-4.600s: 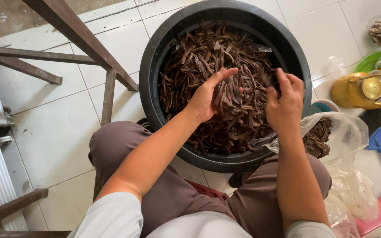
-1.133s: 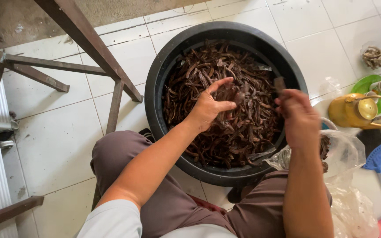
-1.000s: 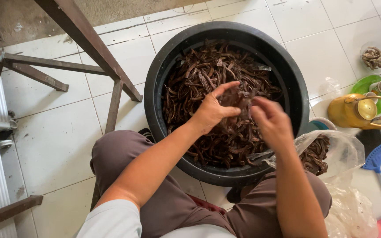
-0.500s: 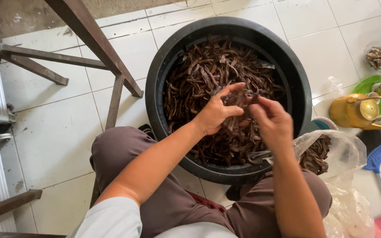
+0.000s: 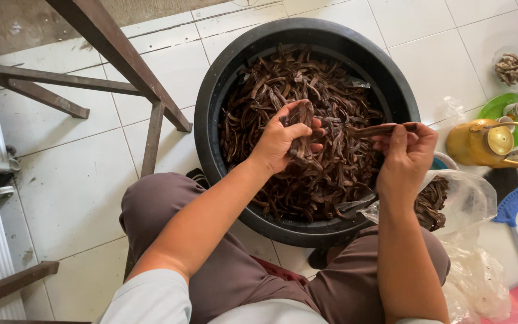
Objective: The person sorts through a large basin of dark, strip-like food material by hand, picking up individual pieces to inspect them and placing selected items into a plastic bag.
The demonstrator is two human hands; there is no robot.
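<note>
A big black round tub (image 5: pixel 229 78) stands on the tiled floor between my knees, filled with dark brown dried pods (image 5: pixel 259 108). My left hand (image 5: pixel 280 141) is over the middle of the tub, closed around a small bunch of pods. My right hand (image 5: pixel 406 153) hovers at the tub's right side and pinches one long pod (image 5: pixel 382 128) that points left. A clear plastic bag (image 5: pixel 469 201) holding more pods lies just right of my right wrist.
A brown metal frame (image 5: pixel 115 54) with slanted legs stands at the left. To the right are a yellow kettle (image 5: pixel 487 144), a green plate with a cup (image 5: pixel 502 108), a small clear bowl (image 5: pixel 511 66), a blue tool (image 5: pixel 511 207) and loose plastic bags (image 5: pixel 478 282).
My two hands met over the tub half a second ago; now they have parted, the right one drawing a single pod to the right while the left keeps its bunch.
</note>
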